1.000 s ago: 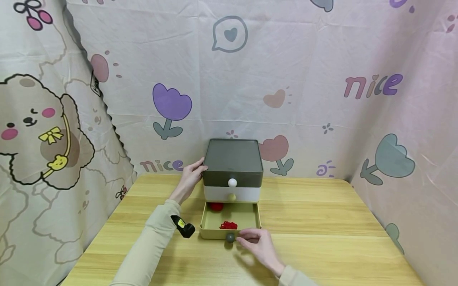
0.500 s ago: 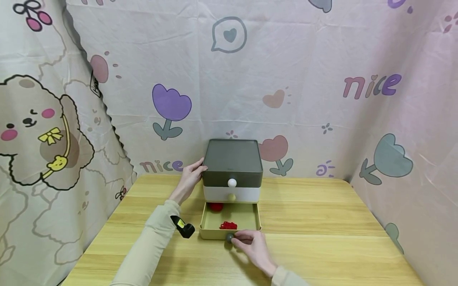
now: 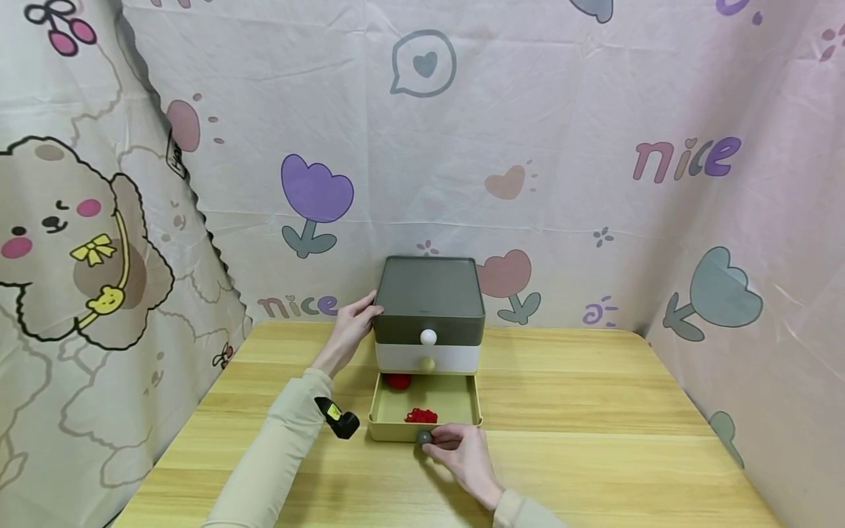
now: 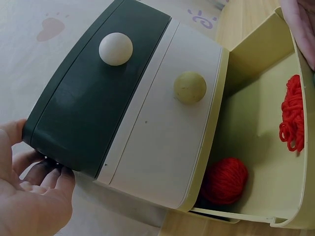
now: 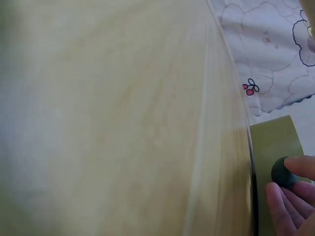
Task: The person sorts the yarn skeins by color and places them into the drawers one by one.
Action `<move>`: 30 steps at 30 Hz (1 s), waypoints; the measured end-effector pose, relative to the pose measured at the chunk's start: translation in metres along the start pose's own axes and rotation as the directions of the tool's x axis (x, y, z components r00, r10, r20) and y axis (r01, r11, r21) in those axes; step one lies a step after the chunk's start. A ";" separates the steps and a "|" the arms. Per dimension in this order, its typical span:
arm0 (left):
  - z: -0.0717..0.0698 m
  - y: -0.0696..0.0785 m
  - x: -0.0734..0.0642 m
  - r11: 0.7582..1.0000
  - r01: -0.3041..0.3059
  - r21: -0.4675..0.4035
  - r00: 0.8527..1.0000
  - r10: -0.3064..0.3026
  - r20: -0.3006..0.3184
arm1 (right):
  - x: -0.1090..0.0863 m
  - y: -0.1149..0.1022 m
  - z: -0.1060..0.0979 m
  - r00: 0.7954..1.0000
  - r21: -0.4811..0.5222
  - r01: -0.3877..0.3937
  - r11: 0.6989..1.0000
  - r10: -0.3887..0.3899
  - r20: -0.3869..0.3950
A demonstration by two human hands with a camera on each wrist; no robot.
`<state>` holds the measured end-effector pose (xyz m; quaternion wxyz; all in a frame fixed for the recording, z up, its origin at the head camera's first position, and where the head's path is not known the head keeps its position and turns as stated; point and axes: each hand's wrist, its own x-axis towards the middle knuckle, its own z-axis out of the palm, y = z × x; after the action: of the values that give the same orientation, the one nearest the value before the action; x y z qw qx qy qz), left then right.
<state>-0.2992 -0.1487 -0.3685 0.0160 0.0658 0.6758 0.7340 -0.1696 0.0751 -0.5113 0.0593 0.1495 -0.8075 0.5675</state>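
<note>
A small drawer cabinet (image 3: 429, 290) stands on the table, its top tier dark grey and its middle tier white. The yellow-green bottom drawer (image 3: 389, 433) is pulled out. Inside lie a red yarn ball (image 4: 225, 181) at the back left and a bundle of red yarn (image 3: 421, 416) near the front. My left hand (image 3: 348, 326) rests against the cabinet's upper left corner, thumb at the top edge and fingers along the side. With thumb and fingers, my right hand (image 3: 465, 455) pinches the dark round knob (image 5: 282, 172) on the drawer's front.
A white knob (image 4: 116, 49) sits on the top tier and a yellow-green knob (image 4: 190, 88) on the middle one. Behind the wooden table (image 3: 581, 411) hangs a printed cloth (image 3: 429, 147), which also covers both sides. A black strapped device (image 3: 338, 419) is on the left sleeve.
My right hand has moved slightly left onto the dark knob and now pinches it. The left hand, the cabinet and the pulled-out drawer look the same.
</note>
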 end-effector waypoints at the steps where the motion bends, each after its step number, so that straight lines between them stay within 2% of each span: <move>1: 0.000 0.000 0.000 1.000 -0.001 0.002 1.000 0.001 0.002 | 0.000 0.000 0.000 1.000 -0.011 0.009 1.000 -0.009 -0.005; 9: 0.001 0.001 -0.001 1.000 -0.002 0.017 1.000 0.003 -0.009 | 0.000 -0.001 0.001 1.000 -0.047 -0.011 0.999 0.010 -0.005; 15: 0.000 0.001 0.000 1.000 0.003 0.015 1.000 -0.003 -0.007 | 0.001 0.000 0.000 1.000 -0.021 -0.014 1.000 0.014 -0.008; 23: 0.001 0.005 -0.003 1.000 0.004 0.008 1.000 -0.004 0.008 | 0.003 -0.033 -0.011 0.999 -0.017 -0.026 1.000 0.025 -0.024; 27: 0.001 0.002 0.000 1.000 0.001 0.002 1.000 -0.001 0.003 | 0.009 -0.029 -0.011 0.999 0.004 -0.025 1.000 0.025 -0.022; 30: 0.001 0.002 0.000 1.000 0.003 0.001 1.000 -0.003 0.003 | 0.016 -0.015 -0.008 0.999 0.003 -0.035 0.999 0.035 -0.035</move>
<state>-0.2989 -0.1482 -0.3665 0.0181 0.0659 0.6762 0.7336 -0.1809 0.0753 -0.4904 0.0633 0.1256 -0.8081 0.5720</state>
